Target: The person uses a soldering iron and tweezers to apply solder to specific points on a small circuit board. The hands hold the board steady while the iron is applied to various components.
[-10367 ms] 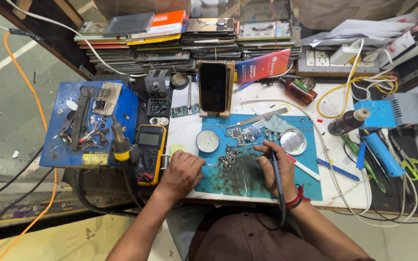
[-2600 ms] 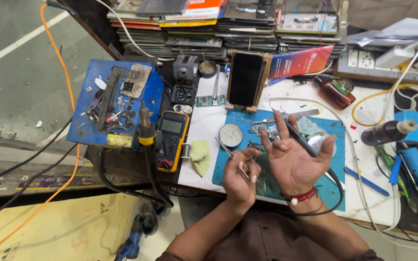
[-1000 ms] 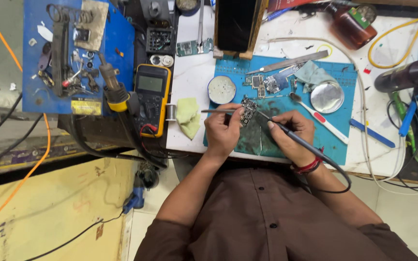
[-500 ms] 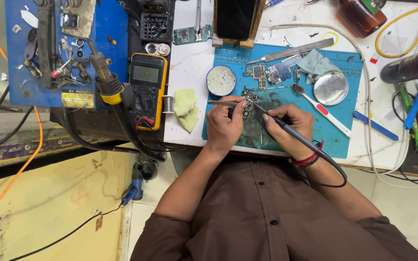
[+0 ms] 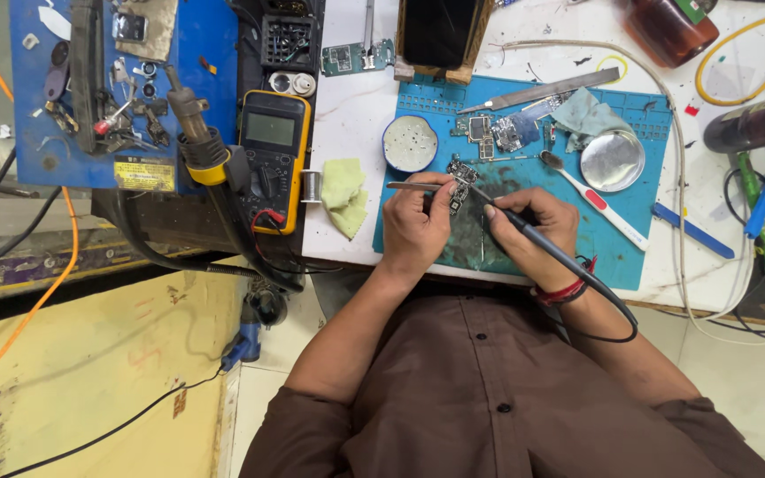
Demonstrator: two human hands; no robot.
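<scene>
Head view: left hand (image 5: 415, 226) gripping tweezers (image 5: 420, 186); right hand (image 5: 533, 235) clasping soldering iron (image 5: 524, 232); circuit board (image 5: 459, 181) just beyond both.

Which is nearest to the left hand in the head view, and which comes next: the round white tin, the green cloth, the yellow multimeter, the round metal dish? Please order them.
From the left hand:
1. Round white tin, just above the hand, and green cloth, just to its left: too close to rank.
2. Yellow multimeter, farther left, past the cloth.
3. Round metal dish, far right on the blue mat.
</scene>
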